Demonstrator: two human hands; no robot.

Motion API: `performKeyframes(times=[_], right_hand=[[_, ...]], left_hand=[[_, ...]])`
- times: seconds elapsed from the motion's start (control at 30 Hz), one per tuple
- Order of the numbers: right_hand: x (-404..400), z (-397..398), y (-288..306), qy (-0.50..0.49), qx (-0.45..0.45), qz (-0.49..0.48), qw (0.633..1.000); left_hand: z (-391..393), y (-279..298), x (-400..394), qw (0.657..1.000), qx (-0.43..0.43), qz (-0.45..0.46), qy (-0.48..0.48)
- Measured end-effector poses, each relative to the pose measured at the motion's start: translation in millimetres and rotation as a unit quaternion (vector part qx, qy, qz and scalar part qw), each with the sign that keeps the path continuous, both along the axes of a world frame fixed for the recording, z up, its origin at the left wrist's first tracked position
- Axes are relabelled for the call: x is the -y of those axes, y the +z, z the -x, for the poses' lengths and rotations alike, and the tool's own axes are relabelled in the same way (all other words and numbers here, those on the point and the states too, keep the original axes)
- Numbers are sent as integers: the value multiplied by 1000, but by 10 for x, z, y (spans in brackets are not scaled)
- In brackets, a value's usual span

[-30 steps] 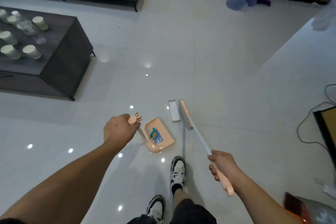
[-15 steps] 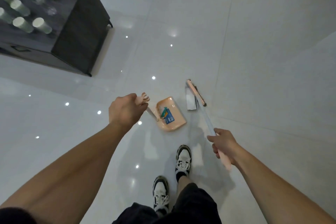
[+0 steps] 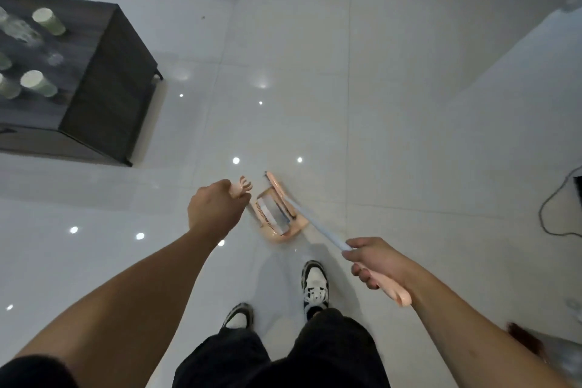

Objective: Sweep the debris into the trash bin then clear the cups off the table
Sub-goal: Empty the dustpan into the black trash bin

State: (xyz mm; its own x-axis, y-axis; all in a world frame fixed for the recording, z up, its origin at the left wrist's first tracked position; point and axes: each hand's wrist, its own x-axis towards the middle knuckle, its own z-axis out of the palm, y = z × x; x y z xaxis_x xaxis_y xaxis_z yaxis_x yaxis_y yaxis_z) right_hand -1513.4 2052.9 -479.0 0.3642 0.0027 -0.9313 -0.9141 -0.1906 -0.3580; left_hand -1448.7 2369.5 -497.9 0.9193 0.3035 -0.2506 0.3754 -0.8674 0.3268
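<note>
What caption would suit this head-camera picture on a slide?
Left hand grips the dustpan handle while right hand works the broom over it; cups wait on the table.

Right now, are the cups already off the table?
No, several cups stand on the dark table, and both hands hold sweeping tools.

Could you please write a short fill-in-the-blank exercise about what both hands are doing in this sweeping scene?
1. The left hand grips the handle of the peach ____.
2. The right hand grips the ____ handle.
3. The white scrap lies inside the ____.
4. The pale green cups stand on the dark ____.

Missing words: dustpan; broom; dustpan; table
</note>
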Motion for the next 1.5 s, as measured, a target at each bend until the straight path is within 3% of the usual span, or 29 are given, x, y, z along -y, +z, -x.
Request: performKeyframes(times=[0.2,0.43,0.63,0.77,1.03,1.2,1.5], right_hand=[[-557,860,63,-163,37,19,986],[-931,2293,244,-356,56,59,931],[-1027,3768,399,-512,35,97,853],[-1171,4636,464,-618,43,108,778],[-1377,6092,666,-768,93,151,615],[-1327,6938,730,-825,96,168,531],[-1016,8469,838,-852,109,185,477]], left_hand=[[260,54,-221,991,30,41,-128],[603,285,112,947,38,55,-313],[1217,460,1034,862,41,79,-498],[1852,588,1708,793,35,94,-600],[3510,940,2742,657,58,117,-742],[4522,1085,3143,589,92,104,-796],[6355,1173,3859,515,91,79,-849]])
